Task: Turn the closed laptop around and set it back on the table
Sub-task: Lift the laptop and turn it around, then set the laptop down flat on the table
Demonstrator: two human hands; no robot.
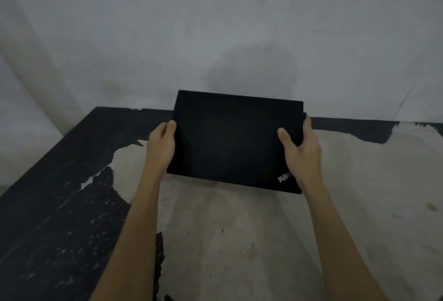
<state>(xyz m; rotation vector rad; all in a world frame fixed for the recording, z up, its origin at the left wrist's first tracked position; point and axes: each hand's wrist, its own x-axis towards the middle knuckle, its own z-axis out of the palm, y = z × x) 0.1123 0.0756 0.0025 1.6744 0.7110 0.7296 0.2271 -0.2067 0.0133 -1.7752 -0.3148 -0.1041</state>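
A closed black laptop is held over the table, its lid facing me and its far edge tilted up in front of the wall. A small logo sits at its near right corner, upside down to me. My left hand grips the laptop's left edge, thumb on the lid. Gripping the right edge is my right hand, its thumb lying on the lid and its fingers wrapped behind. Whether the near edge touches the table I cannot tell.
The table has a worn top: black coating on the left and along the back, bare pale patches in the middle and right. A grey wall stands directly behind the table's far edge.
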